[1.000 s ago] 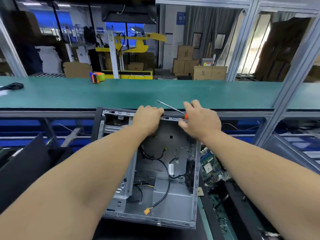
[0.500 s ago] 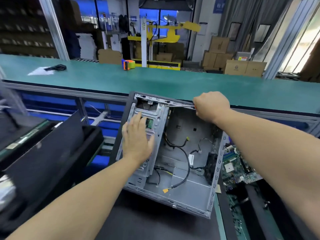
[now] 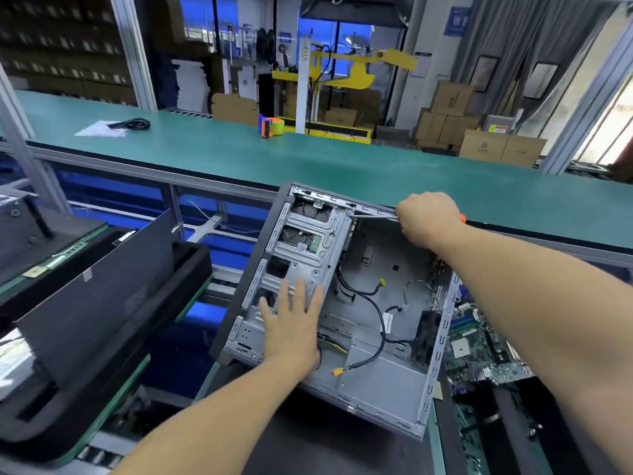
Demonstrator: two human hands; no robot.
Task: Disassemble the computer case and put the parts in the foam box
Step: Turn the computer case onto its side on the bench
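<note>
The open grey computer case (image 3: pixel 383 375) lies on its side in front of me, with loose black cables inside. Its silver drive cage (image 3: pixel 305 241) fills the left part. My left hand (image 3: pixel 293 323) rests flat, fingers spread, on the lower end of that cage. My right hand (image 3: pixel 426 217) grips an orange-handled screwdriver (image 3: pixel 375 216) at the case's far rim, the shaft pointing left toward the cage's top corner. A black foam box (image 3: pixel 113 337) stands at the left with a black side panel (image 3: pixel 102 296) leaning in it.
A green motherboard (image 3: pixel 479 351) lies to the right of the case. Behind runs a long green bench (image 3: pixel 342 159) carrying an orange-and-green tape dispenser (image 3: pixel 270 126) and a black cable (image 3: pixel 132 124) on a white sheet. Cardboard boxes are stacked beyond.
My left hand left the case's far rim and slid down onto the drive cage. My right hand turned the screwdriver from pointing away to lying along the rim. The view swung left.
</note>
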